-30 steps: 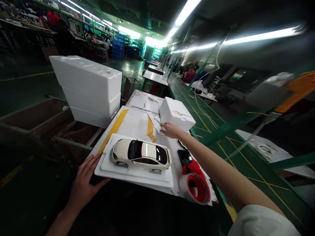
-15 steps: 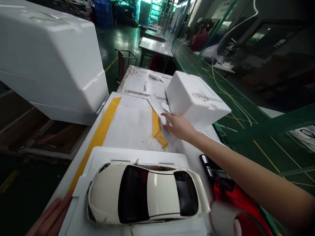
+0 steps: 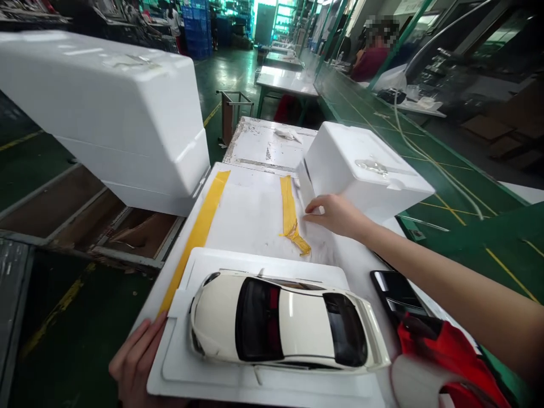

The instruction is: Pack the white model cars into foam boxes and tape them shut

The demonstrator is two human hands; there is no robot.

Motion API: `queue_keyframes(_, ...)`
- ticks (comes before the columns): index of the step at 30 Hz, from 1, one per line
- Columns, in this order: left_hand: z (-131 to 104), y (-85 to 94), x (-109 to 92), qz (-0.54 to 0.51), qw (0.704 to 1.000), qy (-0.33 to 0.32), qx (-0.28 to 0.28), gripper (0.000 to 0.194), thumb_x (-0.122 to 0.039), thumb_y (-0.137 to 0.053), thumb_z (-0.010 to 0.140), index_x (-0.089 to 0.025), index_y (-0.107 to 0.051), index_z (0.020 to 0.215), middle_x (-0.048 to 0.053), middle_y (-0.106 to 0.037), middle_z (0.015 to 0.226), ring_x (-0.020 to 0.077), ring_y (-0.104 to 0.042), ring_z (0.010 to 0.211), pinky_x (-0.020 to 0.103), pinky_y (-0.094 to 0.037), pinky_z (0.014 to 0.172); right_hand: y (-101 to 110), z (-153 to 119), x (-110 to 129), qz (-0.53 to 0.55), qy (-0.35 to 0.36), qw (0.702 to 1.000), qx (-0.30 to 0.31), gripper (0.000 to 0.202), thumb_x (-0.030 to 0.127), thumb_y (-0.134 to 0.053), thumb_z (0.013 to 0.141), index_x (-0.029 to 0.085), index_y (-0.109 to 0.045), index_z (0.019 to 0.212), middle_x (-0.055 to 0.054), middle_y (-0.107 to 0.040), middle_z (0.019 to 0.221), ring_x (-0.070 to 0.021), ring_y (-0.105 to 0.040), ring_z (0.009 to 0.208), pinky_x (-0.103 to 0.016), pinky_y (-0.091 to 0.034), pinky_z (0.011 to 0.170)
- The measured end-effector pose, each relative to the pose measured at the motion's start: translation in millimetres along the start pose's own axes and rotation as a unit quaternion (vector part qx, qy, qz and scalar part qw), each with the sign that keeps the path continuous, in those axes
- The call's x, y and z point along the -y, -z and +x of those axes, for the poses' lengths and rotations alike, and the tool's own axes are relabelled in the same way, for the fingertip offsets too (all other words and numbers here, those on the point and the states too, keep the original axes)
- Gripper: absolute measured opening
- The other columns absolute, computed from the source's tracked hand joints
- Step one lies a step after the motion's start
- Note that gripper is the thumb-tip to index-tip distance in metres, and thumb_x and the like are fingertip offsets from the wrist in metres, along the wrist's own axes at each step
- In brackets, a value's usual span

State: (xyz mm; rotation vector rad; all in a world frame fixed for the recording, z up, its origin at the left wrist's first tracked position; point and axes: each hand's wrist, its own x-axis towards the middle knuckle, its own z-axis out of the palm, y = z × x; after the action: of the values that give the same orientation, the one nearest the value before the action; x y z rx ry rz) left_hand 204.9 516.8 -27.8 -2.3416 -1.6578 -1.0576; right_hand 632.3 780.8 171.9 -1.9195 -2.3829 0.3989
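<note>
A cream-white model car lies lengthwise on a white foam tray, its nose to the left. My left hand grips the tray's left edge, fingers together and thumb hidden. Beyond the car, my right hand is closed, thumb and forefinger pinching a thin white sheet beside a white foam box. Just left of those fingertips, a torn yellow tape strip is stuck to the white tabletop.
A large white foam box stands at the left. Yellow tape runs along the table's left side. A black phone and red cloth lie at the right. A person sits beyond the green-framed partition.
My right hand has closed its fingers and shifted the white sheet toward the foam box, uncovering more yellow tape. My left hand has curled at the tray's edge. The view has swung left.
</note>
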Motion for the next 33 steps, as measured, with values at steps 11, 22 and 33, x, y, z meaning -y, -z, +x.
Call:
queue_keyframes(11,56.0,53.8,-70.8,-0.080,0.990,0.085,-0.081,0.040,-0.038,-0.058,0.100,-0.023,-0.062,0.137,0.013,-0.067,0.137,0.0342,-0.055,0.136,0.053,-0.031,0.122,58.7,-190.1,99.5,0.273,0.053,0.940,-0.197,0.030,0.043,-0.072,0.089,0.024,-0.077,0.112,0.002,-0.063,0.062,-0.0121,-0.040,0.044,-0.027,-0.031,0.041)
queue_keyframes(22,51.8,107.4,-203.4,-0.647,0.648,0.379,0.137,0.038,-0.046,-0.084,0.079,-0.020,-0.080,0.106,0.008,-0.080,0.097,0.0221,-0.073,0.089,0.031,-0.059,0.086,-69.1,-316.3,197.2,0.568,0.034,0.816,-0.102,0.036,0.027,-0.072,0.088,0.031,-0.074,0.123,-0.003,-0.074,0.108,-0.0175,-0.070,0.084,-0.023,-0.057,0.070)
queue_keyframes(33,37.3,109.3,-209.1,-0.676,0.592,0.432,0.073,0.034,-0.042,-0.090,0.074,-0.017,-0.084,0.097,0.006,-0.076,0.081,0.0133,-0.063,0.074,0.022,-0.054,0.071,-89.3,-320.2,197.7,0.451,0.123,0.871,-0.153,0.027,0.024,-0.063,0.098,0.028,-0.071,0.123,-0.007,-0.066,0.114,-0.0196,-0.068,0.098,-0.029,-0.059,0.082)
